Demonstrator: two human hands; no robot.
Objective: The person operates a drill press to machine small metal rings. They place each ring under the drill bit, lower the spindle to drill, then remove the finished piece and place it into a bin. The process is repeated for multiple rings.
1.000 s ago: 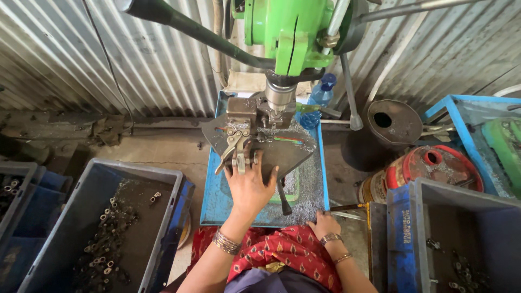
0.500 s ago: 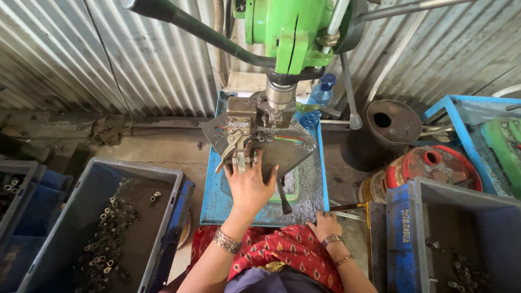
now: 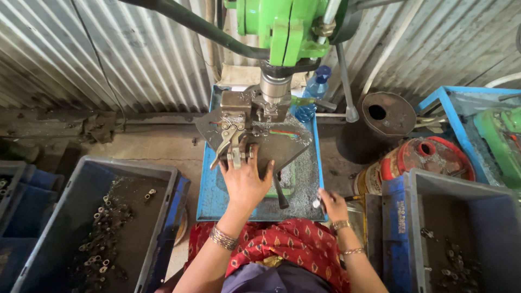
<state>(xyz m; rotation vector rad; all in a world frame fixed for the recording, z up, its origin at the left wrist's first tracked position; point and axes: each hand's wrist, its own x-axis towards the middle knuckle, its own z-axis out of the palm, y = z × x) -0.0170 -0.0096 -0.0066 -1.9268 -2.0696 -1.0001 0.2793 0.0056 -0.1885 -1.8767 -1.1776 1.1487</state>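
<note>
Two bare hands work at a green drill press (image 3: 282,27), and we look straight down on them: our left hand (image 3: 245,182) lies flat, fingers spread, on the dark metal jig plate (image 3: 282,146) near the middle of the blue press table (image 3: 209,201), its fingertips touching a small steel clamp lever (image 3: 227,142) fixed to the plate just left of the spindle (image 3: 274,87). Our right hand (image 3: 332,203) rests at the table's near right corner, fingers pressed together around a small pale piece (image 3: 316,203) too tiny for us to identify. Metal shavings (image 3: 301,179) dust the table's right side, and a black handle (image 3: 279,192) lies between our two hands. A blue plastic bottle (image 3: 313,92) stands at the table's far right edge. On the floor to the left, a blue crate (image 3: 92,228) holds scattered small metal rings; to the right, another blue crate (image 3: 461,233) holds a few more, with a red drum (image 3: 429,157) and a dark round can (image 3: 380,122) behind it. Corrugated sheet metal (image 3: 108,54) backs the scene
</note>
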